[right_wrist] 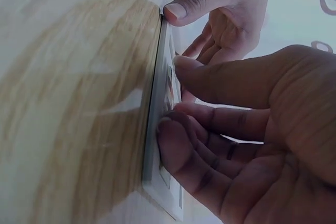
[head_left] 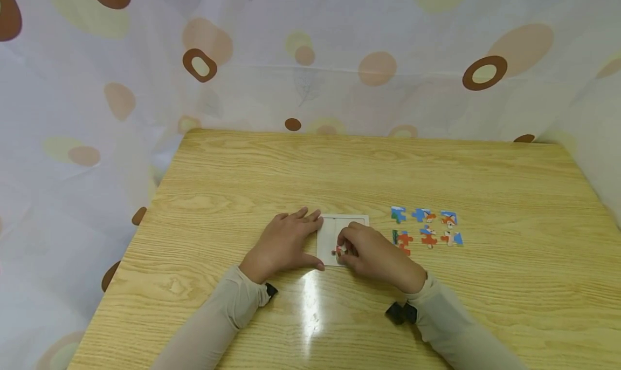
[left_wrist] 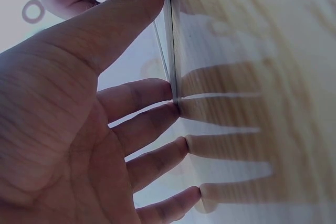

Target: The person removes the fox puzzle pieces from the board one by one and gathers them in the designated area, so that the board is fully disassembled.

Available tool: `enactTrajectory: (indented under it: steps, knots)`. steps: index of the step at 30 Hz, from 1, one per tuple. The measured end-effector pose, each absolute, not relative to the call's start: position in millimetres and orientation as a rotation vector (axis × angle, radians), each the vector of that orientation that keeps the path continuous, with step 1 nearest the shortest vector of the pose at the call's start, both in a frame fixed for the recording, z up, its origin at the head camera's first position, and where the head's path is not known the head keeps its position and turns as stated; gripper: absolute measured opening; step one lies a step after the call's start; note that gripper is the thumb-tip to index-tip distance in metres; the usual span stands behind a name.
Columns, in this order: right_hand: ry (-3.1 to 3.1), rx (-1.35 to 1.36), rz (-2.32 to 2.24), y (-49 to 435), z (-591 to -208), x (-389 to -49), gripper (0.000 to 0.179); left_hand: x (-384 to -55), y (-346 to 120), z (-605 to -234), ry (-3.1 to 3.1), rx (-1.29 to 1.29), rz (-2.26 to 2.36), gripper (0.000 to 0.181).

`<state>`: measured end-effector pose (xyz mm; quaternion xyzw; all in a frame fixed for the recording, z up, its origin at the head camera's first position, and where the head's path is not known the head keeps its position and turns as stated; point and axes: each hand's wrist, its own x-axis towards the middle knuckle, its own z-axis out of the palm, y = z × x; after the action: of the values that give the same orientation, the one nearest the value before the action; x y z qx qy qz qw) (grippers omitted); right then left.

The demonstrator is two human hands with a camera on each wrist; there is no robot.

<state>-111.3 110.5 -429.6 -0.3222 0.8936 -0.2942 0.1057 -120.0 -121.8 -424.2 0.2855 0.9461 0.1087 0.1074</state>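
Note:
A white puzzle tray (head_left: 327, 231) with a raised border lies flat on the table. My left hand (head_left: 283, 243) rests at its left side, fingers spread and fairly straight, with the thumb at the near corner. In the left wrist view, that hand's fingertips (left_wrist: 170, 90) meet the tray's edge and the tabletop. My right hand (head_left: 371, 254) is over the tray's right half and pinches a small red-and-white jigsaw piece (head_left: 338, 250) low over the near part. Seen from the right wrist, the thumb and fingers of the right hand (right_wrist: 220, 124) largely hide this piece.
Right of the tray lie several loose jigsaw pieces (head_left: 428, 236) in loose rows, blue, red and green with animal pictures. The wooden table (head_left: 233, 176) ends at the back against a patterned white cloth (head_left: 339, 100). Dark wrist devices (head_left: 401, 313) sit at both cuffs.

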Motion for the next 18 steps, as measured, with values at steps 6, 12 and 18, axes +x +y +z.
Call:
enactTrajectory:
  steps: [6, 12, 18]
  knots:
    - [2.64, -0.97, -0.851, 108.9, -428.9, -109.4, 0.016, -119.6, -122.2, -424.2, 2.784, 0.834, 0.328, 0.099]
    - [2.664, -0.913, -0.864, 103.8, -431.4, -105.3, 0.02, -119.4, -122.9, -423.9, 2.793, 0.84, 0.329, 0.099]
    - [2.652, -0.868, -0.887, 102.6, -432.9, -102.0, 0.02, -119.2, -122.8, -423.6, 2.788, 0.841, 0.34, 0.098]
